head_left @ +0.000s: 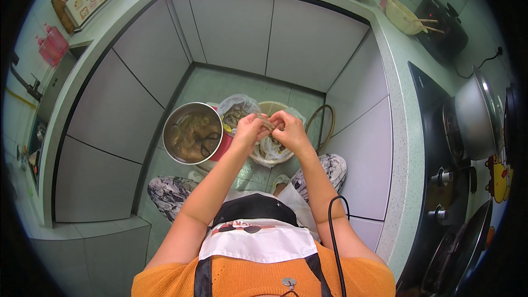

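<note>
My left hand (252, 131) and my right hand (291, 131) meet in front of me, fingers pinched together. Between them is a small greyish raw shrimp (266, 122), partly covered by the fingertips. Below the hands stands a pale bin (270, 160) lined with a clear plastic bag, with scraps inside. A plastic bag (237, 100) holding several grey shrimp lies just beyond my left hand. To the left, a metal pot (166, 142) contains murky brownish water and pale pieces. Black looped handles (209, 144), apparently of scissors, stick up in it.
Grey cabinets (231, 30) enclose the floor on the left, far and right sides. A red object (224, 146) sits beside the pot. A round hoop-like rim (329, 126) leans near the right cabinet. The counter holds a cream bowl with chopsticks (400, 17) and a stove (426, 110).
</note>
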Tool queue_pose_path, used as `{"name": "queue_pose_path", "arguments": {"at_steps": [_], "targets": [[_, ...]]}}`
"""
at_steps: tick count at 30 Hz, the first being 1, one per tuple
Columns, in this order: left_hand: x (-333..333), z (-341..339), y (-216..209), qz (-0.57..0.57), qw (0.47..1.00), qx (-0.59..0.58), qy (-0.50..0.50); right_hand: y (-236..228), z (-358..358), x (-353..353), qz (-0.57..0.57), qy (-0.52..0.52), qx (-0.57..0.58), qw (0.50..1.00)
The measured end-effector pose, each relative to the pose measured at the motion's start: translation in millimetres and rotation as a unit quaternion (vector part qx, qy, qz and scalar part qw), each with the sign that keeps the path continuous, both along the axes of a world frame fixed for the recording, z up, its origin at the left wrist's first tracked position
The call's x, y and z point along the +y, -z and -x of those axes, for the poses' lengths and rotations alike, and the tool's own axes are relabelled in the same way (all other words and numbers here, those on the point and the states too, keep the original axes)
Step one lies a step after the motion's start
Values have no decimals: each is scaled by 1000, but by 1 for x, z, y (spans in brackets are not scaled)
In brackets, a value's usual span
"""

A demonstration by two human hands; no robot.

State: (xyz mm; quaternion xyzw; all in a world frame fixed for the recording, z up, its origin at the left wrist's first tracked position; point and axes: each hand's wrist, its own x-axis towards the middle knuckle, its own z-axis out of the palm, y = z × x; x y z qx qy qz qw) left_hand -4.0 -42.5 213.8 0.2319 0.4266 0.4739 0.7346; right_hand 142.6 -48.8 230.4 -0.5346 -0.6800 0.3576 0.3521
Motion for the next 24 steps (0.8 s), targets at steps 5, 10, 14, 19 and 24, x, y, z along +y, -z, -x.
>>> {"name": "queue_pose_path", "arguments": {"at_steps": [5,10,14,19,24], "targets": [[6,12,0,5,999,-37,-18,24,-12,5,73,16,108,991],[9,16,1,3,1000,-15,-14,19,-17,3,182,13,242,953],[9,17,0,-10,1000,16,5,14,-15,3,176,14,217,960],[8,16,3,-29,997,62,25,8,-14,5,197,-17,310,930],[4,15,1,-60,990,117,55,-3,-16,2,186,-21,250,950]]}}
